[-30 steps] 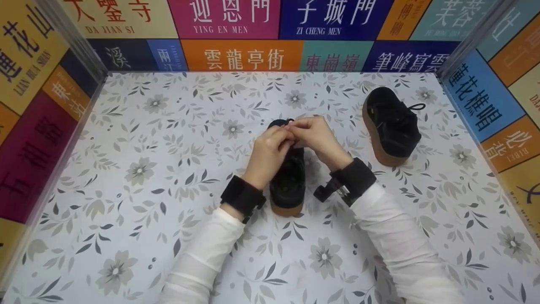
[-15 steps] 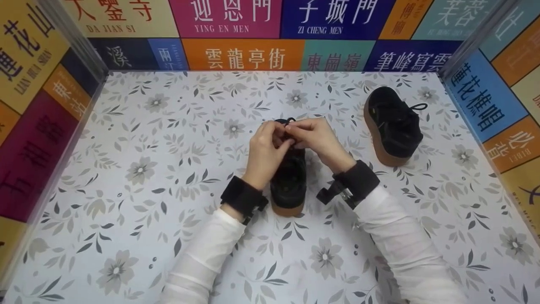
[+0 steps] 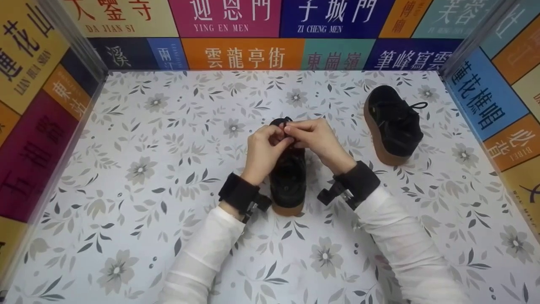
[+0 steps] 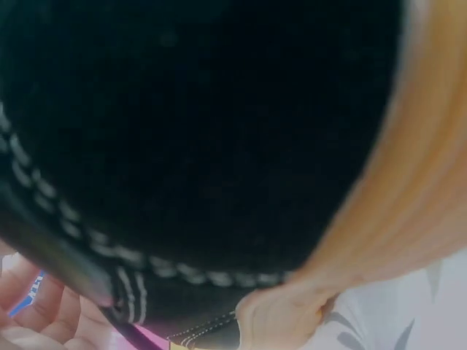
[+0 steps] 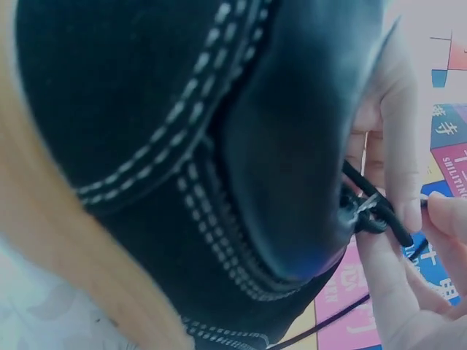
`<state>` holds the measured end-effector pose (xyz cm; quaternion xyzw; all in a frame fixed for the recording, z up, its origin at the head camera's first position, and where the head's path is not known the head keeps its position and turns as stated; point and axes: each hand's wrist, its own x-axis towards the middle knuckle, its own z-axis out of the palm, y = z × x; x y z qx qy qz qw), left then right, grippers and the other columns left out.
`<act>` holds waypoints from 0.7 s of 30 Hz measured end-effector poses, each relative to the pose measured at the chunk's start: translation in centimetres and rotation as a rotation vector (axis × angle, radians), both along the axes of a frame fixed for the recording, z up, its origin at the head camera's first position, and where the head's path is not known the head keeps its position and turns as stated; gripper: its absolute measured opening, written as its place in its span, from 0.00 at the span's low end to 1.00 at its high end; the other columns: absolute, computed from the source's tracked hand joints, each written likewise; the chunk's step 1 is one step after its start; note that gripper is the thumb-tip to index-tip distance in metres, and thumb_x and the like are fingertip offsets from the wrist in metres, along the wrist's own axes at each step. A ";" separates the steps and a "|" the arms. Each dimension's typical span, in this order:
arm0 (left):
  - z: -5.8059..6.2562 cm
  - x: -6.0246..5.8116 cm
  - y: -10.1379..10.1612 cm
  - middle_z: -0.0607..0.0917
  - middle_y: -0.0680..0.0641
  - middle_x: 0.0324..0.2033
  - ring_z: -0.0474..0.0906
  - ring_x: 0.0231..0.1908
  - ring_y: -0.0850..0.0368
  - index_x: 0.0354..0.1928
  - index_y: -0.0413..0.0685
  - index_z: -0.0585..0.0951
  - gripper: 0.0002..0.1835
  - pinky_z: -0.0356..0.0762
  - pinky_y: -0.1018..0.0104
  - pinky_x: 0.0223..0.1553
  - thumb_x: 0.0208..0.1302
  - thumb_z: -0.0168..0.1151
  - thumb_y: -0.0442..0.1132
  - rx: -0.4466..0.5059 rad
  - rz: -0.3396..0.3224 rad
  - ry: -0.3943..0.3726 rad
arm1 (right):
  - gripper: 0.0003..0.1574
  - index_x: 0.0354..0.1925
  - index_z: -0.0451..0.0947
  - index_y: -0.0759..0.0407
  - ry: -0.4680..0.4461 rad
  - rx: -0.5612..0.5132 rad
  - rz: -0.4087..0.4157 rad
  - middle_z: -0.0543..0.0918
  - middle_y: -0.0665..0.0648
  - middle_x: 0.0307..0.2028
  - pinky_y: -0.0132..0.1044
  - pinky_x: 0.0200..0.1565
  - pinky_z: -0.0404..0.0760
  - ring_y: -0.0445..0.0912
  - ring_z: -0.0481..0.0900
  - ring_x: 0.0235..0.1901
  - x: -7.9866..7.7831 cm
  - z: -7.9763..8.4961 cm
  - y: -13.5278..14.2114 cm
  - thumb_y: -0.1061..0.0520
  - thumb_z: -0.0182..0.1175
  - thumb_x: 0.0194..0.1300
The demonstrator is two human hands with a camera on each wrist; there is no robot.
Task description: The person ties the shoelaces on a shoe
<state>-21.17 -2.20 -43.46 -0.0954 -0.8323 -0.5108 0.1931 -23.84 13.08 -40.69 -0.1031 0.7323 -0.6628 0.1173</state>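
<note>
A black shoe (image 3: 288, 190) with white stitching and a tan sole stands in the middle of the table, toe pointing away. Both hands meet above its front part. My left hand (image 3: 263, 152) pinches the black shoelace (image 5: 398, 227) from the left side. From the right, my right hand (image 3: 321, 139) also pinches the lace between thumb and fingertips. The right wrist view shows the lace running between the fingers, above a knot near the tongue. Fingers partly hide the lace ends. In the left wrist view, the shoe's side covers most of the picture.
A second black shoe (image 3: 394, 126), its lace loop sticking out, stands at the back right. Panels with coloured lettering (image 3: 244, 55) border the flower-patterned table (image 3: 147, 223) at the back and sides. Each wrist carries a black strap with a camera.
My left hand has turned slightly, its thumb and fingers spreading a little. The right fingertips stay at the lace with small shifts. Both shoes remain in place.
</note>
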 end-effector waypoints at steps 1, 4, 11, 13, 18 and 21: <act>0.0 0.0 0.0 0.82 0.48 0.25 0.78 0.25 0.58 0.27 0.42 0.81 0.10 0.75 0.72 0.30 0.53 0.71 0.40 -0.003 0.000 0.001 | 0.19 0.49 0.79 0.68 0.006 0.006 0.005 0.86 0.55 0.43 0.30 0.33 0.82 0.40 0.84 0.34 0.0 -0.1 0.1 0.58 0.63 0.62; 0.1 0.0 -0.1 0.82 0.48 0.24 0.77 0.25 0.59 0.26 0.42 0.80 0.10 0.75 0.72 0.29 0.54 0.70 0.40 -0.015 -0.005 0.004 | 0.19 0.50 0.79 0.67 0.053 0.029 0.024 0.85 0.56 0.45 0.30 0.38 0.82 0.40 0.83 0.37 0.2 0.1 0.5 0.59 0.63 0.61; 0.2 -0.1 -0.2 0.81 0.49 0.23 0.76 0.24 0.59 0.25 0.42 0.80 0.11 0.73 0.72 0.28 0.55 0.69 0.42 -0.044 -0.004 -0.014 | 0.20 0.49 0.80 0.67 0.362 0.328 0.061 0.85 0.64 0.42 0.27 0.38 0.76 0.44 0.79 0.38 1.7 1.4 1.3 0.60 0.65 0.59; 0.2 -0.1 -0.2 0.80 0.49 0.23 0.75 0.24 0.59 0.25 0.42 0.80 0.11 0.72 0.72 0.28 0.55 0.70 0.42 -0.049 -0.004 -0.018 | 0.20 0.48 0.82 0.64 0.398 0.370 0.069 0.85 0.61 0.37 0.27 0.32 0.75 0.46 0.78 0.32 1.3 0.3 1.6 0.58 0.68 0.56; 0.1 0.0 -0.4 0.80 0.49 0.22 0.75 0.24 0.58 0.25 0.43 0.80 0.13 0.72 0.71 0.28 0.55 0.69 0.45 -0.065 -0.003 -0.015 | 0.21 0.44 0.84 0.60 0.471 0.432 0.065 0.86 0.56 0.31 0.29 0.27 0.73 0.42 0.76 0.25 -0.1 -2.6 1.9 0.53 0.72 0.51; 0.2 0.1 -0.4 0.81 0.49 0.22 0.76 0.24 0.58 0.25 0.43 0.80 0.13 0.73 0.71 0.28 0.55 0.69 0.46 -0.069 0.003 -0.013 | 0.19 0.42 0.85 0.61 0.475 0.433 0.047 0.87 0.57 0.32 0.27 0.28 0.71 0.40 0.75 0.25 -0.1 -2.7 1.6 0.54 0.72 0.50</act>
